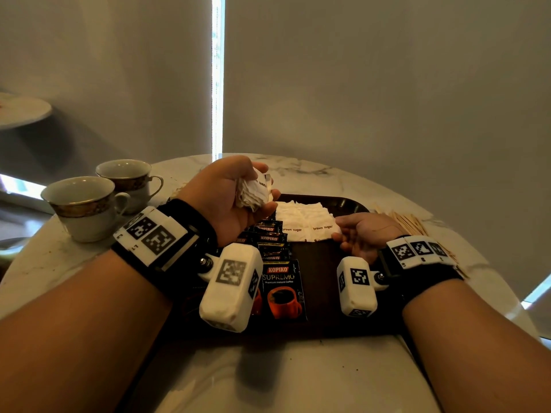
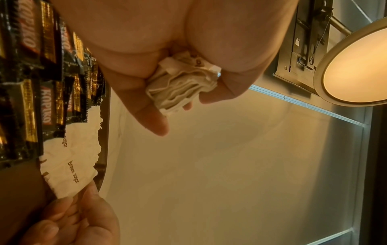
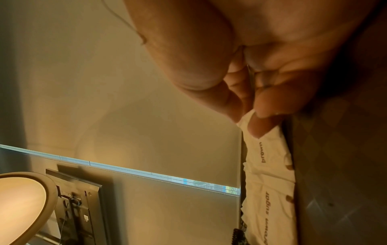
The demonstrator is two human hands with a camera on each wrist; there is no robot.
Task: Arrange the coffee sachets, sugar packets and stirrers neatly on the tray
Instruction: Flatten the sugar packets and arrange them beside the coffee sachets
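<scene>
The left hand (image 1: 229, 198) is up in the air over the back left part of the tray (image 1: 322, 263). Its grip is closed around a bunch of white sugar packets (image 1: 253, 192). The thumb is on one side and the fingers are on the other, and the packet edges stick out between them, as the left wrist view shows (image 2: 182, 86).

The right hand (image 1: 363, 234) is low on the tray, palm turned up. Its fingertips (image 3: 261, 122) pinch the near corner of a white packet that says "brown sugar" (image 1: 323, 228). This packet lies flat on the tray at the right end of a row of white sugar packets (image 1: 301, 216) at the back of the tray.

The black coffee sachets (image 1: 274, 242) lie in a line on the tray, one partly over the next, just left of the white row. The nearest sachet (image 1: 283, 290) shows a red cup and the words "Kopiko Supremo".

The wooden stirrers (image 1: 411, 225) lie in a pile on the worktop (image 1: 268, 383), just off the right side of the tray, behind the right wrist.

Two teacups (image 1: 86, 207) with gold bands stand on the left side of the worktop, close together. The worktop is round and looks like white marble.
</scene>
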